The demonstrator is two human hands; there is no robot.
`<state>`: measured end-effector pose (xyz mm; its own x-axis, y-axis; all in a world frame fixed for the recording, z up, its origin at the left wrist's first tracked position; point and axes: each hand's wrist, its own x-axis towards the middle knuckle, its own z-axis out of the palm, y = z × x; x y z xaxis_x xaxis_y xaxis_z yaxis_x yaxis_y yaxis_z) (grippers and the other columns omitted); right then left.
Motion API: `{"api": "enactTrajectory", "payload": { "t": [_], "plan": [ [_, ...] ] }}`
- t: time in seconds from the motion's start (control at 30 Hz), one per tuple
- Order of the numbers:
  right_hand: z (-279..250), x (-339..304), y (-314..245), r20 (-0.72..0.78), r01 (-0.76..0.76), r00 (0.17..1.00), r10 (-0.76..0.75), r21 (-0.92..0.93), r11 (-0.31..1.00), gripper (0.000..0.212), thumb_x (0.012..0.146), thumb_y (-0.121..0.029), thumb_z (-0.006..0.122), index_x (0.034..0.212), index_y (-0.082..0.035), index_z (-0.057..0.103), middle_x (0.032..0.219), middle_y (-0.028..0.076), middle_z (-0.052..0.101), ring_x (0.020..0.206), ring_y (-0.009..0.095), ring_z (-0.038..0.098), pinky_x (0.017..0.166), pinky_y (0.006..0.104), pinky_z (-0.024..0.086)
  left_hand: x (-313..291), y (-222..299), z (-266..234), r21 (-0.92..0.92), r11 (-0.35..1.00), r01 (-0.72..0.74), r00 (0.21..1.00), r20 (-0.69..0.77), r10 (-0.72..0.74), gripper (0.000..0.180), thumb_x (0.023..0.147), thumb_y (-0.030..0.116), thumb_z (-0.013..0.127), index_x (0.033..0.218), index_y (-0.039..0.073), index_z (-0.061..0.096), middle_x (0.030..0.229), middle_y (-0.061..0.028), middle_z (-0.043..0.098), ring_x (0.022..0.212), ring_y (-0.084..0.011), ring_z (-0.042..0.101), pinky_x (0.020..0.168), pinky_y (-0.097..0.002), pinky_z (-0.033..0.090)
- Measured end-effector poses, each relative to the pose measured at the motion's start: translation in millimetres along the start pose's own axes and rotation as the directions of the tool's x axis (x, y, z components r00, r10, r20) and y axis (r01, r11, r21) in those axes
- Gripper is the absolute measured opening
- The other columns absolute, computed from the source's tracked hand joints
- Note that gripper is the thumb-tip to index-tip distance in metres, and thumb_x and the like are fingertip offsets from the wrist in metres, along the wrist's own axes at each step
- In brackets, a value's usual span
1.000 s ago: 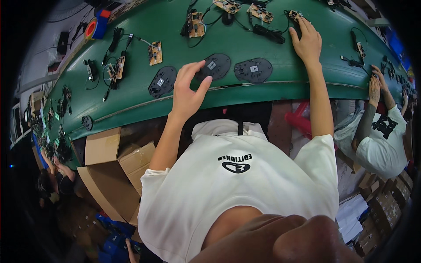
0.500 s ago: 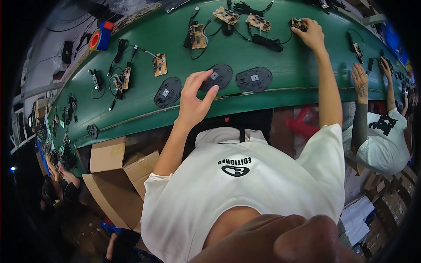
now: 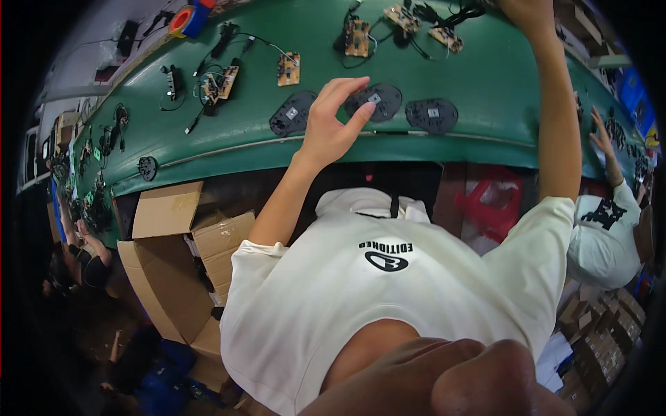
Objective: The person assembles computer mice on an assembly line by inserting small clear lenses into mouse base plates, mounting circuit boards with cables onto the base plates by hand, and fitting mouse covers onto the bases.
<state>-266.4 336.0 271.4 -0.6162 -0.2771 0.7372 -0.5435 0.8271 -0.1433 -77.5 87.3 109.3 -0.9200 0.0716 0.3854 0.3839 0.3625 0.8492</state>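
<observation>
My left hand (image 3: 333, 121) is open, thumb and fingers apart, over the edge of the middle one of three black plastic mouse-shaped base plates. This middle plate (image 3: 385, 102) is partly covered by the fingertips. Left of it lies another base plate (image 3: 290, 114), partly behind the hand, and to the right a third base plate (image 3: 433, 115). My right hand (image 3: 528, 15) reaches to the upper edge of the picture, where its fingers are cut off; whether it holds anything is hidden. Nearest to it lie a black cable (image 3: 458, 14) and a small tan circuit board (image 3: 445, 39).
More circuit boards (image 3: 288, 69) with cables lie along the green work surface (image 3: 485, 90). A tape roll on a blue holder (image 3: 183, 22) stands at the far left. Below the bench edge are an open cardboard box (image 3: 163, 277) and a red plastic item (image 3: 489, 204). A co-worker's hand (image 3: 602, 132) is at right.
The view has shifted, so the bench things appear farther right and higher. My right hand, earlier on a small circuit board, now reaches out past the upper edge. My left hand stays by the middle plate.
</observation>
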Motion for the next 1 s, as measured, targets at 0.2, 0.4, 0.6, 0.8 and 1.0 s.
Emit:
{"api": "enactTrajectory", "payload": {
  "t": [0.2,0.4,0.6,0.8,1.0],
  "plan": [
    [17,-12,-93,-0.005,0.173,0.985,-0.173,0.077,0.982,0.056,0.065,-0.032,0.085,0.095,-0.004,0.049,0.085,0.014,0.051,0.083,0.033,0.052,0.076,0.041,0.043,33,1,-13,-0.239,0.969,-0.065,0.975,-0.224,0.01,0.036,0.087,0.014,0.07,0.118,-0.002,0.062,0.11,-0.0122,0.064,0.1,-0.0193,0.062,0.087,-0.032,0.05],
    [56,-82,-141,0.18,0.073,0.974,-0.136,0.315,0.946,0.05,0.073,-0.028,0.083,0.107,-0.003,0.055,0.094,0.012,0.062,0.086,0.028,0.064,0.074,0.0368,0.051,51,-4,-12,-0.722,0.69,-0.058,0.925,-0.298,-0.234,0.04,0.091,0.018,0.069,0.121,-0.005,0.058,0.109,-0.0118,0.066,0.099,-0.0145,0.063,0.085,-0.028,0.053],
    [50,-115,-148,0.419,-0.31,0.907,0.031,0.616,0.725,0.042,0.08,-0.019,0.078,0.109,-0.002,0.053,0.1,0.013,0.063,0.089,0.023,0.064,0.078,0.0354,0.051,30,0,-26,-0.734,0.67,0.114,0.938,-0.144,-0.317,0.03,0.091,0.015,0.069,0.116,-0.001,0.064,0.098,-0.0074,0.071,0.088,-0.012,0.066,0.072,-0.0279,0.056],
    [36,-124,-143,0.619,-0.623,0.774,0.128,0.712,0.323,0.038,0.089,-0.007,0.066,0.124,-0.001,0.055,0.101,0.005,0.065,0.084,0.008,0.059,0.068,0.0209,0.049,22,11,-35,-0.78,0.539,0.317,0.902,0.073,-0.425,0.026,0.092,0.018,0.067,0.11,-0.001,0.066,0.092,-0.0073,0.069,0.074,-0.0113,0.067,0.056,-0.0249,0.057],
    [31,-130,-140,0.702,-0.699,0.696,0.149,0.616,0.363,0.026,0.087,-0.01,0.068,0.11,0.002,0.064,0.089,0.003,0.066,0.071,0.006,0.057,0.063,0.0208,0.047,20,15,-31,-0.71,0.59,0.383,0.885,0.099,-0.456,0.02,0.092,0.014,0.064,0.102,-0.003,0.069,0.087,-0.0092,0.07,0.068,-0.0126,0.068,0.052,-0.0257,0.057]
  ]
}}
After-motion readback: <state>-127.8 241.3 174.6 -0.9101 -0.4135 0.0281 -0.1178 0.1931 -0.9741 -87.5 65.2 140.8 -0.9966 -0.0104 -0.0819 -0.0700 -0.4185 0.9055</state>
